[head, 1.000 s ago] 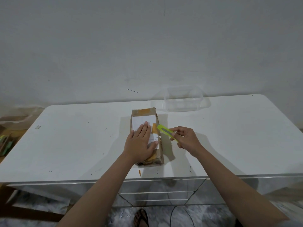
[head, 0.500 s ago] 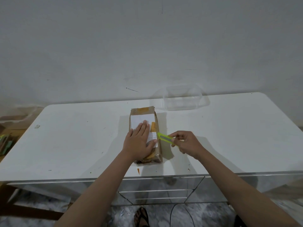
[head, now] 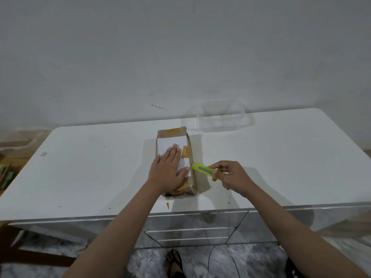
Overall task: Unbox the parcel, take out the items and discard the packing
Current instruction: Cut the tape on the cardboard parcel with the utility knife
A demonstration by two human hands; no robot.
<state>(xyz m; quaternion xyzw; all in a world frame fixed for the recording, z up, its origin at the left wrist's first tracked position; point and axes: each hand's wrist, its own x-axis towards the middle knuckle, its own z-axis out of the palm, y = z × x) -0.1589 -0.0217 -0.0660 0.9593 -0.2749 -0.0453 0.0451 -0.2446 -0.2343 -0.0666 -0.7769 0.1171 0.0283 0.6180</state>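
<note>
A brown cardboard parcel (head: 173, 135) with orange tape and a white label lies lengthwise on the white table (head: 90, 173), near its front edge. My left hand (head: 168, 169) presses flat on the parcel's top, fingers straight, covering the label's lower part. My right hand (head: 233, 176) grips a yellow-green utility knife (head: 205, 171) just right of the parcel. The knife's tip touches the parcel's right edge about halfway along.
A clear plastic container (head: 220, 117) stands at the table's back edge against the wall. Drawers (head: 192, 231) sit under the table front. A foot in a sandal (head: 173, 263) and a cable lie on the floor below. Cardboard and green items lie at far left.
My right hand has drawn the knife down along the parcel's right edge towards me. My left hand has stayed pressed on the parcel.
</note>
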